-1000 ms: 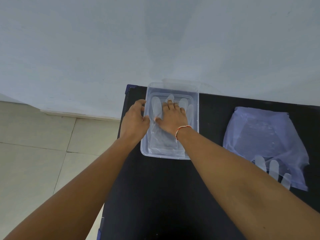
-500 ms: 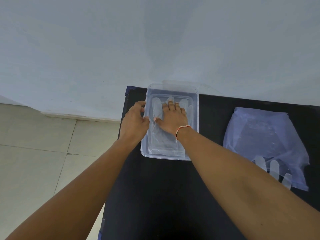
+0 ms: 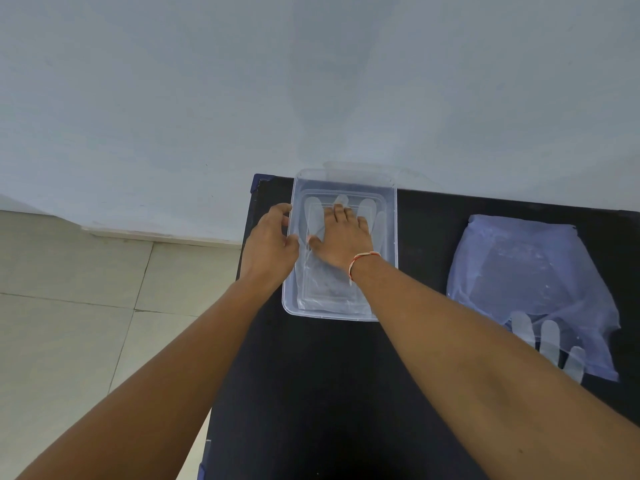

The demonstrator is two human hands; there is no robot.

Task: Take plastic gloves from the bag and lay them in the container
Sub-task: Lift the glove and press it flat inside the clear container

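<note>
A clear plastic container (image 3: 390, 216) stands at the far left of the black table. A transparent plastic glove (image 3: 313, 216) lies flat inside it, fingers pointing away from me. My right hand (image 3: 343, 237) rests palm-down on that glove with fingers spread, and a thin red-and-white band circles its wrist. My left hand (image 3: 270, 240) holds the container's left rim, thumb over the edge. On the right lies a bluish translucent bag (image 3: 526, 271), from whose near opening more glove fingers (image 3: 550, 337) stick out.
The black table (image 3: 311, 393) ends just left of the container, with tiled floor (image 3: 69, 323) beyond. A pale wall (image 3: 311, 81) stands directly behind the table. My right forearm crosses the table between container and bag.
</note>
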